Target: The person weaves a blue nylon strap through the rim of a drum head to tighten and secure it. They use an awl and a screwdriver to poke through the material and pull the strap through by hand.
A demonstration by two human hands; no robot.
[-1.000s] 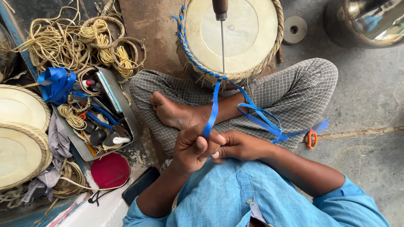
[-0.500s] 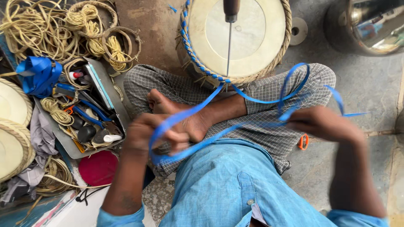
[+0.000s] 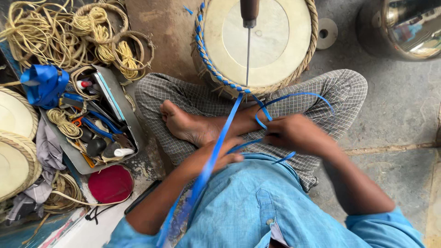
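Note:
A round drum (image 3: 262,41) with a pale skin head and a braided rope rim stands between my crossed legs. A blue plastic strap (image 3: 225,133) is woven partly around its rim and runs down toward me. My left hand (image 3: 220,158) grips this strap, pulled taut near my lap. My right hand (image 3: 294,133) holds another loop of the same strap over my right knee. An awl with a wooden handle (image 3: 249,14) stands stuck in the drum's rim.
A metal tray (image 3: 94,124) with tools and small items sits at the left. Coils of tan rope (image 3: 69,32) lie behind it, with a roll of blue strap (image 3: 43,85). Two drum heads (image 3: 14,138), a red lid (image 3: 110,183), a shiny metal vessel (image 3: 404,25).
My hands spread apart to draw out a loop of strap, then came back together. The strap now runs straight from the rim to my left hand.

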